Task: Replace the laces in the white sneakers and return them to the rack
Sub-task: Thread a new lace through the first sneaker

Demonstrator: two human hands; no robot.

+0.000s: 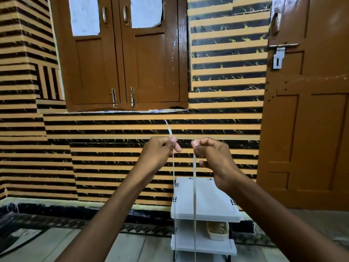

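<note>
Above the white rack point(205, 201), I am raising my left hand point(160, 150) and right hand point(209, 154), each pinching the lace point(194, 186), whose two strands are hanging straight down.

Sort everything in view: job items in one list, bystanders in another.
Job: white lace, pinched by left hand and right hand; white rack.
Bystanders: tan basket on the rack's lower shelf; brown door; window shutters.

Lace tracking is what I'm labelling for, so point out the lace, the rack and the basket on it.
lace point(194, 203): head view, on the wider strand where it crosses the top shelf.
rack point(213, 197): head view, on the bare top shelf.
basket point(216, 237): head view, on its front wall.
</note>
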